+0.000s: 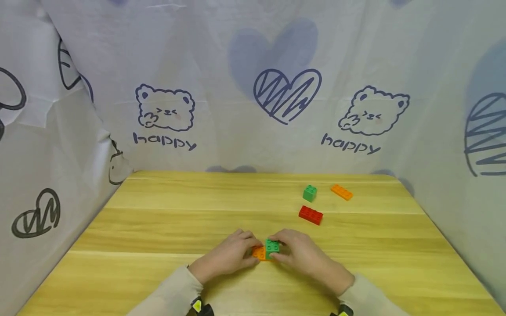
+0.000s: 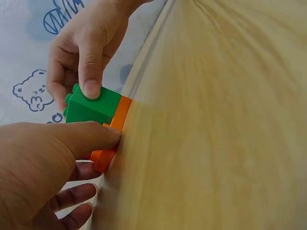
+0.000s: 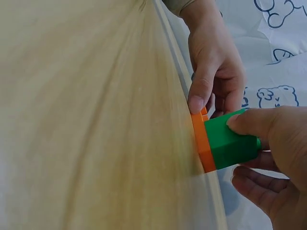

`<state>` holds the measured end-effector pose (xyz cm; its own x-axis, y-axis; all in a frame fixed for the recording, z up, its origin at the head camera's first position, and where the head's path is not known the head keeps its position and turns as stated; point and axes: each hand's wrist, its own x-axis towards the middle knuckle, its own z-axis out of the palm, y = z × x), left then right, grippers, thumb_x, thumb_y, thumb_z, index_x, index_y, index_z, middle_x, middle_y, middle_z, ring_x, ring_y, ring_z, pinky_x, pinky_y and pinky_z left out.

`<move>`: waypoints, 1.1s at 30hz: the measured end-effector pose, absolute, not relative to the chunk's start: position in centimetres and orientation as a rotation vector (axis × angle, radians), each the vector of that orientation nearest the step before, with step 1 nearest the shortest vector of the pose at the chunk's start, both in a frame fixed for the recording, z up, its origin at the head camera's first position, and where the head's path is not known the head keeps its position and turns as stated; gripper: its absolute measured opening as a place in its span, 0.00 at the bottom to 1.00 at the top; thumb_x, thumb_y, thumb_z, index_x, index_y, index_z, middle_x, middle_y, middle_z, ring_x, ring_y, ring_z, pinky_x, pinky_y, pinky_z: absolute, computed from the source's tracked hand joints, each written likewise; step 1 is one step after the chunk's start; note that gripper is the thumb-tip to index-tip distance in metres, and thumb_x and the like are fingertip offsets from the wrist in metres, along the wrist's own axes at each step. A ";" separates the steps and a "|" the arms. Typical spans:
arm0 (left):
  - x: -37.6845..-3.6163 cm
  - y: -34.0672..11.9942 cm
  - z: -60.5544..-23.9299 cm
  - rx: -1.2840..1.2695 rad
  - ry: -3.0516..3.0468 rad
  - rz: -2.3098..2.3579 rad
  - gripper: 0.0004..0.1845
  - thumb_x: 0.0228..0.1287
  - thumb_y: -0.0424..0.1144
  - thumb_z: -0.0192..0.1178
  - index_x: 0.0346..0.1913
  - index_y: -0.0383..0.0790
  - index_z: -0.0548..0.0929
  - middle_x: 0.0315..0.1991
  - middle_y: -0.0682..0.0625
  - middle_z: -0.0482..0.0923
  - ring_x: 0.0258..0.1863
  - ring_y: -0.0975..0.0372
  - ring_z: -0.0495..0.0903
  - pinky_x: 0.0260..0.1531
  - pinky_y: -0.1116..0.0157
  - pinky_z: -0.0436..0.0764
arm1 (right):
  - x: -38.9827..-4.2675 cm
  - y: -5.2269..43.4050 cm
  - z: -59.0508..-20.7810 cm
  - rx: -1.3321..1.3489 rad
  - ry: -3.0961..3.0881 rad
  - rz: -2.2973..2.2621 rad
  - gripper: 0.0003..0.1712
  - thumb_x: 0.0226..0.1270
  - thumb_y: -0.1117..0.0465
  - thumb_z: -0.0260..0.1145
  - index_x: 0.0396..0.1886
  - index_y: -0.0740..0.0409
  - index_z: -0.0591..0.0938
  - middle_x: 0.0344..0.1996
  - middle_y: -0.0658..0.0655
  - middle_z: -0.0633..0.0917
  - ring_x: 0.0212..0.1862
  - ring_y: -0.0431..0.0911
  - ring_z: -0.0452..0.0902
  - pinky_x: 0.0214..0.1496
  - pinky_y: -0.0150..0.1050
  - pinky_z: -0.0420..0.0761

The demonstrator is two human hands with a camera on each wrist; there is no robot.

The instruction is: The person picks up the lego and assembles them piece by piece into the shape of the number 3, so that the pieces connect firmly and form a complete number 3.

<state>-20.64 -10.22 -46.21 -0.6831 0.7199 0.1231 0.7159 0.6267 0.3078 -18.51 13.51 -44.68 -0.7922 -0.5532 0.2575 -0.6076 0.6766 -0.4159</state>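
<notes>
**Two hands joined on a green block seated on an orange plate**

Head view: on the near middle of the pale wooden table (image 1: 166, 228), the left hand (image 1: 229, 256) and the right hand (image 1: 302, 254) meet around a small green plastic building block (image 1: 272, 247) that sits on a flat orange plastic plate brick (image 1: 258, 253). The orange plate rests on the tabletop; the green block covers its right part, leaving the left part bare.

Left wrist view: the left thumb presses the bare part of the orange plate (image 2: 111, 139), with the other fingers curled beneath it. The right hand (image 2: 86, 52) pinches the green block (image 2: 93, 106), thumb on its top face, fingers behind.

Right wrist view: the right thumb lies along one face of the green block (image 3: 230, 143), and the left hand (image 3: 213, 72) has a fingertip on the edge of the orange plate (image 3: 201, 141).

Further back on the right of the table lie a second small green cube block (image 1: 309, 193), a red rectangular brick (image 1: 310, 215) and an orange flat rectangular brick (image 1: 341, 192), each apart from the others. A white cloth printed with bears and hearts (image 1: 253, 87) encloses the table on three sides.
</notes>
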 end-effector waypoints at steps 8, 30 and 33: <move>-20.6 -10.3 -46.3 1.243 2.822 0.521 0.19 0.66 0.50 0.64 0.54 0.43 0.82 0.48 0.54 0.77 0.45 0.64 0.72 0.46 0.66 0.75 | -18.3 13.6 -44.7 0.993 -2.782 0.687 0.22 0.65 0.50 0.70 0.56 0.53 0.80 0.49 0.48 0.83 0.48 0.40 0.78 0.51 0.41 0.80; -20.6 -10.2 -46.2 1.246 2.835 0.505 0.20 0.66 0.50 0.64 0.55 0.43 0.82 0.50 0.53 0.77 0.46 0.63 0.72 0.48 0.65 0.76 | -19.4 15.2 -43.9 0.863 -2.772 0.761 0.33 0.68 0.36 0.58 0.63 0.52 0.77 0.56 0.47 0.80 0.58 0.45 0.75 0.57 0.47 0.76; -20.6 -10.2 -46.2 1.247 2.836 0.511 0.20 0.66 0.50 0.64 0.55 0.43 0.82 0.50 0.54 0.77 0.46 0.63 0.72 0.48 0.65 0.75 | -19.8 15.7 -43.7 0.806 -2.739 0.784 0.32 0.68 0.36 0.59 0.62 0.52 0.78 0.55 0.48 0.81 0.57 0.47 0.75 0.58 0.49 0.76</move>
<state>-20.58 -10.23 -46.19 -0.6846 0.7177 0.1273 0.7171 0.6316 0.2947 -19.75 15.67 -43.75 -0.8368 -0.4521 0.3089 -0.5470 0.7138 -0.4372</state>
